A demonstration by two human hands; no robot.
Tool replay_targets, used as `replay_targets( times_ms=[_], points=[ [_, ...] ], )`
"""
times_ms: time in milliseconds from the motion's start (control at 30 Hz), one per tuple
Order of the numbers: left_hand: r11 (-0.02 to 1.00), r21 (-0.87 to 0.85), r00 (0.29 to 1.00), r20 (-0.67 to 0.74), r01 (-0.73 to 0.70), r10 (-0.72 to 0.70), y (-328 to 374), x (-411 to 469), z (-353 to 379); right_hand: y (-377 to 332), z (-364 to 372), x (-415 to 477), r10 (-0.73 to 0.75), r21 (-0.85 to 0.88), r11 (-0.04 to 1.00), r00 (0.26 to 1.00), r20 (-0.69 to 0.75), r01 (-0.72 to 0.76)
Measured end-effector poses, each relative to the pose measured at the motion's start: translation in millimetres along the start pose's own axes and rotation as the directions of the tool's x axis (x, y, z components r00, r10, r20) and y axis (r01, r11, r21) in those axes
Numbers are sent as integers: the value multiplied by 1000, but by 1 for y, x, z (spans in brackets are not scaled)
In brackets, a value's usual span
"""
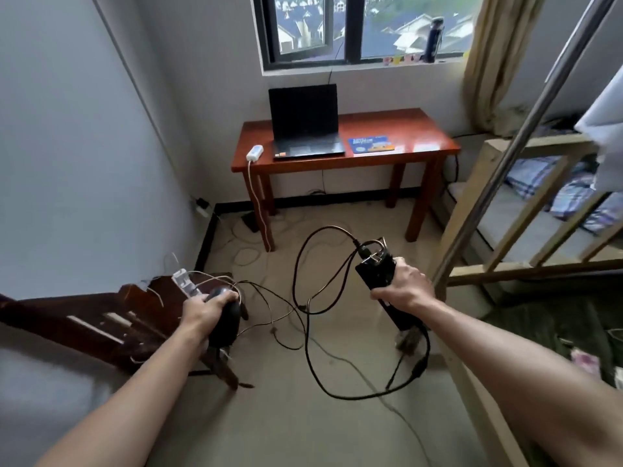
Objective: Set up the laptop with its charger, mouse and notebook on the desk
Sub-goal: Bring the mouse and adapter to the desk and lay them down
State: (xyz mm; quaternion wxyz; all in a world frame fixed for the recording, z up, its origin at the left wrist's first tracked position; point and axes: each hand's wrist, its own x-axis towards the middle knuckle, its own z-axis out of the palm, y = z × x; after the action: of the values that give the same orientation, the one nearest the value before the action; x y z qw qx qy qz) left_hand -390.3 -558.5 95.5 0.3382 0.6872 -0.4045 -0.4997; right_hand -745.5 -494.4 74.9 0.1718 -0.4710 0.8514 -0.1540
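Observation:
An open black laptop (305, 129) stands on the red-brown desk (421, 126) under the window. A blue notebook (371, 144) lies just right of it. My right hand (406, 284) grips the black charger brick (377, 273), and its black cable (310, 332) hangs in loops toward the floor. My left hand (202, 311) holds a black mouse (224, 320) above a dark wooden chair (128, 318). Both hands are several steps short of the desk.
A white power strip (254, 152) lies on the desk's left end, its cord dropping to the floor. Another white strip (185, 283) and thin cables rest on the chair. A wooden bunk bed frame (505, 210) and a metal pole (526, 136) stand at right. Loose cables litter the floor.

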Motion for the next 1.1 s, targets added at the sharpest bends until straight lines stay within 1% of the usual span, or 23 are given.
replay_targets(
  times_ms=[67,167,300,333,367,400,467,533,667,767,867,1000,1100],
  points=[
    [997,-56,999,26,-45,47,38,18,16,-14,-4,38,-7,-44,999,1000,-9,6],
    [990,-127,993,91,-59,71,92,59,35,-29,-1,96,7,-85,996,1000,-9,-8],
    [968,-207,980,107,-140,165,167,141,63,-54,4,187,42,-105,993,999,-24,-44],
    [961,-232,974,135,-150,185,182,159,69,-58,9,205,58,-107,992,998,-33,-61],
    [952,-264,965,170,-153,202,206,194,79,-67,13,242,77,-96,992,995,-67,-83],
    [954,-259,958,200,-153,208,220,213,85,-71,11,260,98,-84,991,992,-78,-104],
    [951,-255,951,205,-177,232,238,230,98,-77,4,278,126,-79,988,990,-60,-131],
    [944,-276,933,254,-182,255,284,275,119,-91,-4,327,152,-63,985,982,-110,-159],
    [934,-274,888,335,-229,316,351,331,173,-102,-30,387,225,-1,974,963,-150,-228],
    [938,-221,868,368,-268,334,374,361,218,-102,-43,426,250,-2,967,955,-161,-254],
    [947,-170,871,373,-274,319,397,397,273,-99,-62,482,244,19,969,948,-202,-245],
    [956,-155,861,416,-249,292,424,441,338,-96,-87,560,185,34,983,951,-247,-183],
    [945,-158,853,406,-287,327,457,478,392,-93,-115,632,146,69,989,952,-269,-132]
  ],
)
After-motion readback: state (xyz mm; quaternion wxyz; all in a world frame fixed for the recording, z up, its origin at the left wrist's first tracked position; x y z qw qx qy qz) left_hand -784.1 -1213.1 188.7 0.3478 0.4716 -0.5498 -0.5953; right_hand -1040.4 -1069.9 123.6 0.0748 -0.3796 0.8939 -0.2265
